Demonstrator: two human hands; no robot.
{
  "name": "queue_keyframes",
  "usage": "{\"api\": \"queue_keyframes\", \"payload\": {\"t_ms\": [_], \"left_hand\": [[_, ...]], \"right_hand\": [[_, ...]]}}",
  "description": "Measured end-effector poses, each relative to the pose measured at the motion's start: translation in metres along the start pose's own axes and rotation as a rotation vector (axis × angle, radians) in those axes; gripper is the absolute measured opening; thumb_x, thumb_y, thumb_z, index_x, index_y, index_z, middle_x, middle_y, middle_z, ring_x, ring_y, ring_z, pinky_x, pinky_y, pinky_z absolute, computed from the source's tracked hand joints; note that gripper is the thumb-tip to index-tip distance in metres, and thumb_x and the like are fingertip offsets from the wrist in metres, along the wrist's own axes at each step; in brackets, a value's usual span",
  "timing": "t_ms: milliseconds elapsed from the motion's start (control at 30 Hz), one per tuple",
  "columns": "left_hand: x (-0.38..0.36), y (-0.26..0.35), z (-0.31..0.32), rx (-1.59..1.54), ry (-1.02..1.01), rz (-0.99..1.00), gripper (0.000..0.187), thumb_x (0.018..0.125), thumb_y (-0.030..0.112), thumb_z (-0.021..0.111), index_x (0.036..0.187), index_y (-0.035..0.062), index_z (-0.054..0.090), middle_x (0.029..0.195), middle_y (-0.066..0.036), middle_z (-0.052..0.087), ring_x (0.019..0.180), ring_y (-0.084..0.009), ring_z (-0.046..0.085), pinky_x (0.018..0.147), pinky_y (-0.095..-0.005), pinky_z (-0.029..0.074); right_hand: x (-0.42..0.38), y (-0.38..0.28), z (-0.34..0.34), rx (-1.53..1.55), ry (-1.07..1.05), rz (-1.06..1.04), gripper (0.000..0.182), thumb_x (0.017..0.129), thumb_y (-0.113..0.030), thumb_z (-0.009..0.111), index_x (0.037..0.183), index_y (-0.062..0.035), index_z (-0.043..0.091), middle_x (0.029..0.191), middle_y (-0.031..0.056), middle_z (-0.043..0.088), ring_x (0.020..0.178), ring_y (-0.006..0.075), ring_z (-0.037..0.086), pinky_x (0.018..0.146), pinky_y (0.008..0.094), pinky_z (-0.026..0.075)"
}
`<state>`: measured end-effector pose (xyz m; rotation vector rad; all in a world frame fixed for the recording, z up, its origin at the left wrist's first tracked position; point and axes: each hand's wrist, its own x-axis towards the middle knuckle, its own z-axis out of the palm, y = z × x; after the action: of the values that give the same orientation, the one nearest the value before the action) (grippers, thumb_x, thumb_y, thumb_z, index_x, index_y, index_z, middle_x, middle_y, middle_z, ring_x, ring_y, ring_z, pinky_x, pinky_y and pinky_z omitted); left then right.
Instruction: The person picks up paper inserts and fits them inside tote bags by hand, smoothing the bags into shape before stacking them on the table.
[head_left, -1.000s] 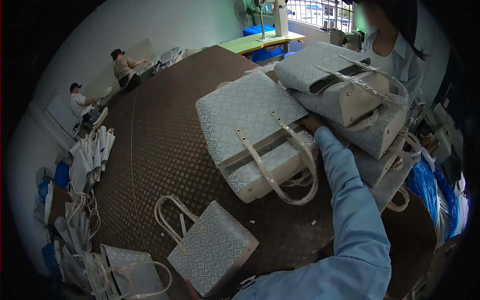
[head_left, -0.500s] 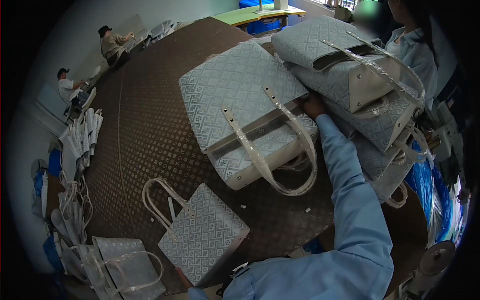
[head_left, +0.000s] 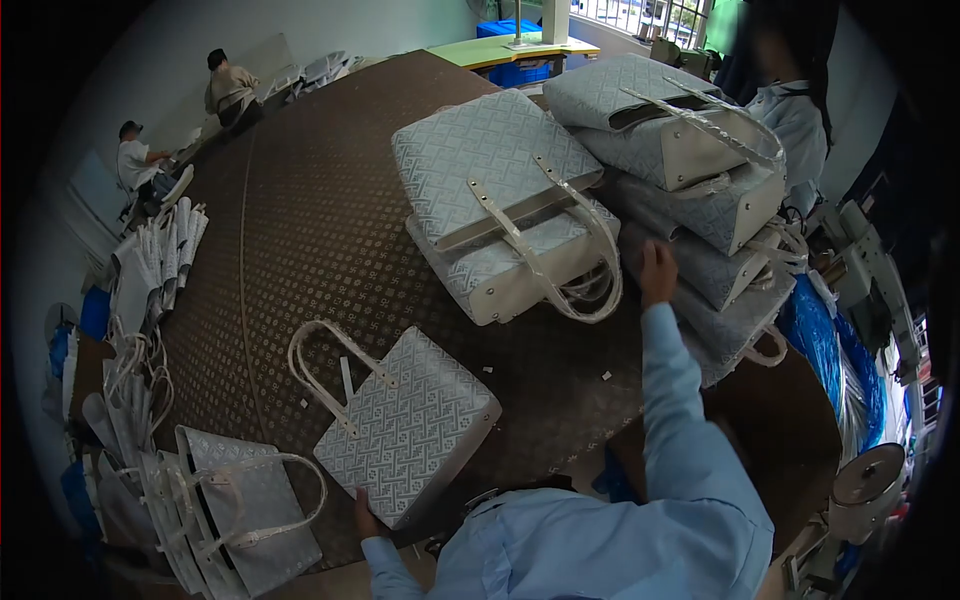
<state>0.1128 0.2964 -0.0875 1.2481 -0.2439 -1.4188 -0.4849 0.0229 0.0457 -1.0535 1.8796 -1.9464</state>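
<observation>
A small grey patterned tote bag [head_left: 415,430] lies flat at the near edge of the brown table [head_left: 300,230], its pale handles pointing left. My left hand [head_left: 364,514] grips its near bottom corner. A larger grey tote [head_left: 495,195] with plastic-wrapped handles lies further back at the centre. My right hand [head_left: 656,268] is raised with fingers apart, holding nothing, between that large tote and a stack of similar bags [head_left: 700,190] at the right.
A person in a light shirt [head_left: 795,115] stands behind the stack. Two more people [head_left: 225,85] sit far left. Bags and handles are heaped along the table's left edge [head_left: 150,300], one bag [head_left: 250,510] lower left. Machines [head_left: 865,270] and blue plastic [head_left: 845,375] crowd the right.
My right hand has drawn back from the side of the large tote and now hovers free beside it. The large tote has shifted away. The left hand shows more at the small tote's corner.
</observation>
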Motion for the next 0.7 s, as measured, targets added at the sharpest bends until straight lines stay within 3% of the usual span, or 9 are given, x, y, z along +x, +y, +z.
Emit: {"api": "queue_keyframes", "payload": {"t_ms": [33,133,167,200,300,367,500,633,700], "left_hand": [[0.002,0.002,-0.003,0.0,-0.001,-0.002,0.065,0.091,0.047,0.054,0.137,0.0032,0.04,0.128,-0.013,0.054,0.109,-0.029,0.058,0.094,-0.0419,0.048],[0.028,-0.008,-0.023,-0.097,-0.043,-0.033,0.058,0.089,0.036,0.06,0.133,0.0029,0.044,0.122,-0.013,0.058,0.104,-0.0283,0.06,0.09,-0.0408,0.05],[0.041,-0.016,-0.043,-0.093,-0.058,-0.089,0.055,0.087,0.031,0.062,0.131,0.0026,0.046,0.12,-0.013,0.059,0.103,-0.0279,0.061,0.089,-0.0407,0.05],[0.046,-0.017,-0.061,-0.086,-0.075,-0.142,0.052,0.085,0.026,0.065,0.129,0.0023,0.049,0.118,-0.013,0.06,0.102,-0.0276,0.061,0.088,-0.0406,0.05],[0.04,-0.006,-0.083,0.073,-0.068,-0.162,0.049,0.083,0.02,0.068,0.125,0.0019,0.052,0.113,-0.012,0.062,0.099,-0.027,0.061,0.088,-0.04,0.05],[0.026,-0.015,-0.1,0.038,-0.08,-0.174,0.051,0.085,0.026,0.066,0.127,0.0025,0.05,0.117,-0.012,0.061,0.101,-0.0274,0.061,0.088,-0.0398,0.05],[-0.015,-0.005,-0.057,-0.043,-0.023,-0.016,0.065,0.091,0.05,0.052,0.138,0.0059,0.041,0.129,-0.013,0.054,0.111,-0.0301,0.056,0.092,-0.0409,0.048],[-0.008,-0.022,0.01,-0.108,-0.127,0.058,0.076,0.091,0.064,0.036,0.145,0.0105,0.03,0.142,-0.012,0.042,0.123,-0.0321,0.047,0.098,-0.0448,0.044],[0.057,-0.04,0.032,-0.214,-0.211,0.141,0.078,0.091,0.066,0.034,0.147,0.0122,0.026,0.145,-0.012,0.036,0.126,-0.032,0.043,0.101,-0.0471,0.042]], "right_hand": [[-0.041,0.026,-0.013,-0.05,0.12,-0.047,0.029,0.093,-0.027,0.055,0.084,-0.0012,0.063,0.067,0.0023,0.059,0.058,0.0101,0.051,0.054,0.0287,0.04],[-0.216,0.043,-0.02,0.162,-0.087,0.387,0.029,0.095,-0.033,0.054,0.094,-0.0049,0.062,0.073,0.0028,0.061,0.06,0.0093,0.053,0.052,0.0263,0.043],[-0.269,0.093,-0.007,0.337,-0.216,0.58,0.032,0.095,-0.037,0.055,0.097,-0.0054,0.061,0.083,0.0042,0.064,0.066,0.0107,0.057,0.055,0.0259,0.047],[-0.298,0.065,-0.004,0.188,-0.546,0.837,0.044,0.094,-0.045,0.051,0.114,-0.0055,0.058,0.101,0.0086,0.063,0.086,0.0147,0.06,0.07,0.0292,0.051],[-0.338,0.036,0.034,0.227,-0.606,1.016,0.057,0.094,-0.05,0.048,0.131,-0.0068,0.048,0.121,0.0116,0.057,0.108,0.0197,0.055,0.087,0.0343,0.047],[-0.336,0.07,0.063,0.332,-1.122,0.727,0.072,0.091,-0.056,0.049,0.14,-0.0042,0.038,0.129,0.0116,0.051,0.12,0.0229,0.047,0.096,0.0359,0.04],[-0.311,-0.062,0.064,0.084,-1.137,0.606,0.076,0.089,-0.054,0.054,0.142,-0.0032,0.036,0.13,0.0144,0.051,0.12,0.0245,0.048,0.1,0.0334,0.037],[-0.252,-0.134,0.102,0.025,-1.205,-0.082,0.079,0.083,-0.052,0.06,0.142,-0.0039,0.036,0.119,0.0279,0.053,0.115,0.0348,0.051,0.099,0.0402,0.039],[-0.216,-0.23,0.096,-0.166,-1.121,-0.324,0.079,0.083,-0.052,0.06,0.141,-0.005,0.038,0.117,0.0323,0.052,0.112,0.0401,0.052,0.096,0.0423,0.041]]}}
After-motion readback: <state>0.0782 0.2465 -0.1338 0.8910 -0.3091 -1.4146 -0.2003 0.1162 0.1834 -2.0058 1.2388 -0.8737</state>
